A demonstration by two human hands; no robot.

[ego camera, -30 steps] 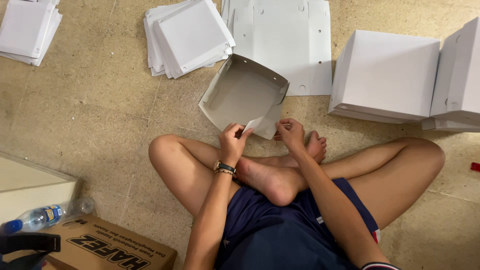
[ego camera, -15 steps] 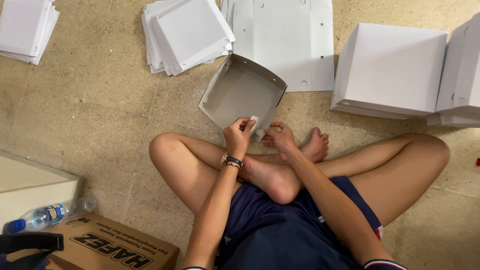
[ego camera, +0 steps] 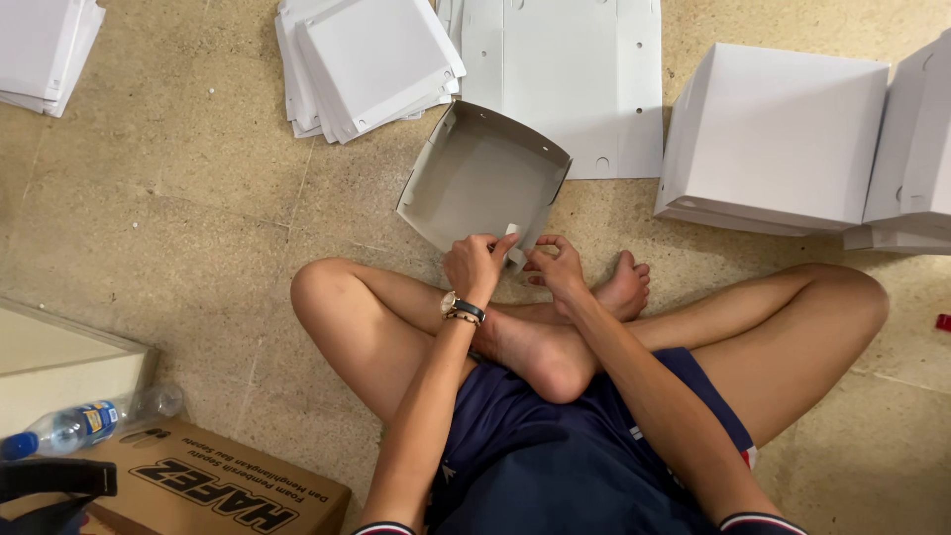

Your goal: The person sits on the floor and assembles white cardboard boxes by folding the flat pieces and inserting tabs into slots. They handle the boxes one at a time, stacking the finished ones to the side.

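Both hands pinch the near corner of the half-folded box [ego camera: 482, 186]; the left hand [ego camera: 475, 266] has its fingers closed on the small white flap, and the right hand [ego camera: 558, 266] holds the edge just beside it; the box sits on the floor [ego camera: 188, 228] in front of the crossed legs; its open side faces up and its far corner points away from the person; beyond the box lies a flat white sheet [ego camera: 575, 69]; left of the box is a pile of flat sheets [ego camera: 362, 59]; right of the box stands a finished white box [ego camera: 778, 134].
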